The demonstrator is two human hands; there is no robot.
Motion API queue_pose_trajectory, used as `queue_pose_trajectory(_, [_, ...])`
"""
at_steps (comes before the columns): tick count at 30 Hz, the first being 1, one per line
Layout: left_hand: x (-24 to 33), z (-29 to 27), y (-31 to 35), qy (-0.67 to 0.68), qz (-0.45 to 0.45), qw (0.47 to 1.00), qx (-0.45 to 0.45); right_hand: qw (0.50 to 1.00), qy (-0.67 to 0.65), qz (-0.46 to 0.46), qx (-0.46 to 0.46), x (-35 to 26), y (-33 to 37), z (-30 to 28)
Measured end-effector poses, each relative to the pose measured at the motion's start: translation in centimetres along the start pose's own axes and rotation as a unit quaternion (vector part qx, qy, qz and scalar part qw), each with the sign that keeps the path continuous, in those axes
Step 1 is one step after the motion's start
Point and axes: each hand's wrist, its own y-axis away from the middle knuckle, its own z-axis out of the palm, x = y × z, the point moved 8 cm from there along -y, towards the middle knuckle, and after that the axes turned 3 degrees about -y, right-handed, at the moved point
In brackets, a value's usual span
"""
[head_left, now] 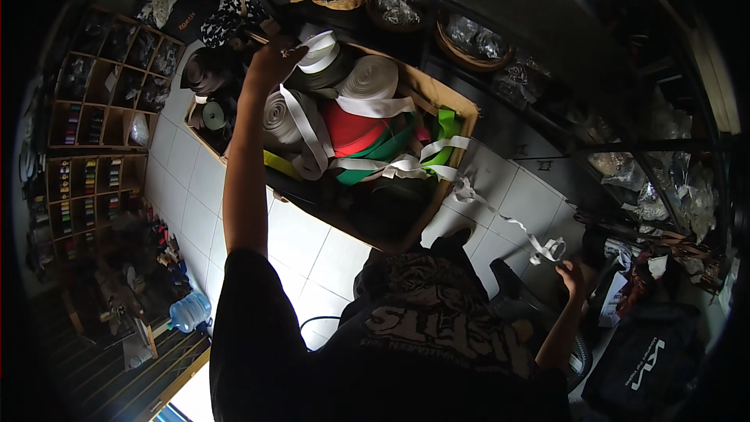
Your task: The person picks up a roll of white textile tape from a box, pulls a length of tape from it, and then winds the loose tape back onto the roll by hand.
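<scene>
My left arm reaches up to the far left of an open cardboard box [359, 236] full of strap and ribbon rolls. There my left hand [273, 64] is beside a white ribbon roll [319, 53], its thumb side toward the roll; its other fingers are lost in shadow. At the right, my right hand [574, 277] is held out with fingers apart, near a loosely looped end of white ribbon [549, 250]. That ribbon trails back to the box's right side. Inside the box are grey webbing rolls [279, 117], a red roll [349, 131] and a green strap [383, 156].
Wooden cubby shelves [98, 82] with thread spools stand at the left, above a blue water jug [191, 311]. Wicker baskets [469, 43] of plastic-wrapped goods line the far side. A black bag [644, 359] lies at the lower right. White tiles [305, 246] surround the box.
</scene>
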Motion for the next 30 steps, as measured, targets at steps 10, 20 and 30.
queue_pose_trajectory(10, [-2.1, 9.5, -6.6, -0.061, -0.006, 0.994, -0.093, 0.982, -0.182, 0.001, -0.043, -5.6, 1.6, 2.6])
queue_pose_trajectory(20, [-2.4, 7.8, -4.9, -0.082, -0.031, 0.995, -0.050, 0.959, -0.209, -0.190, 0.030, -25.4, 1.9, -4.0])
queue_pose_trajectory(30, [17.3, -6.1, 8.2, 0.005, 0.220, 0.961, 0.169, 0.793, -0.402, -0.447, -0.098, -53.2, 11.8, -10.2])
